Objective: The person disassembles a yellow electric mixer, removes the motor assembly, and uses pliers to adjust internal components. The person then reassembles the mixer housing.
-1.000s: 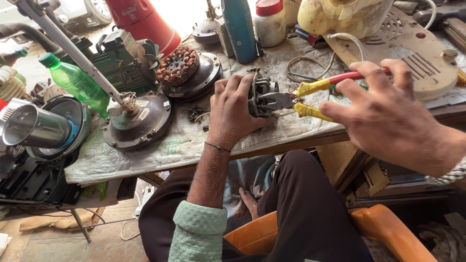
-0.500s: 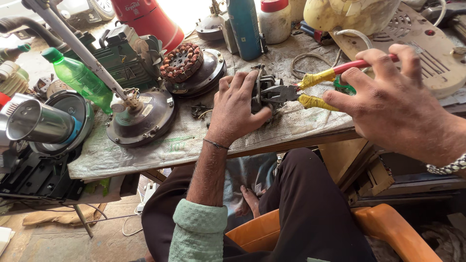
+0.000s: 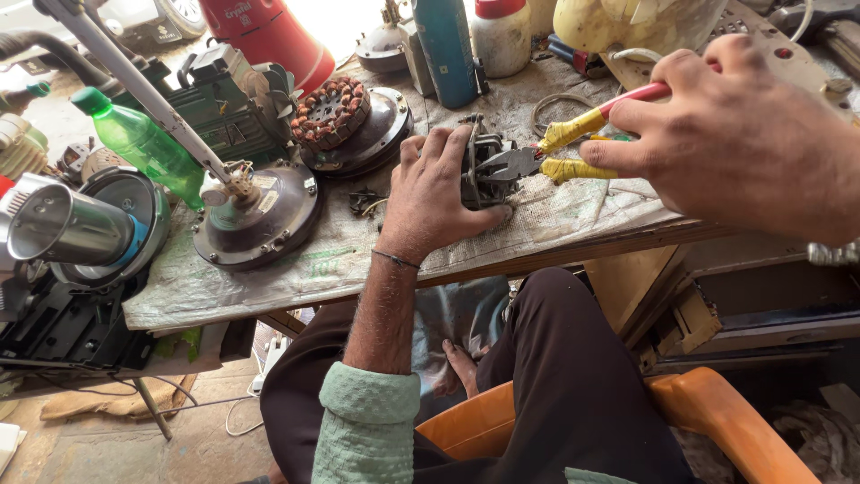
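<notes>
Left hand [image 3: 439, 193] pins motor [image 3: 486, 166]; right hand [image 3: 743, 134] (gripping pliers [image 3: 555, 152]) alongside.

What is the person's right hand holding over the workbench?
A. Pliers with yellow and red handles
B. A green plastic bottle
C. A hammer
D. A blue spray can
A: the right hand grips the pliers by their yellow and red handles, with the tips at the small motor part that the left hand steadies.

pliers [image 3: 573, 152]: yellow, red handles | bottle [image 3: 143, 148]: green | chair [image 3: 717, 412]: orange
</notes>
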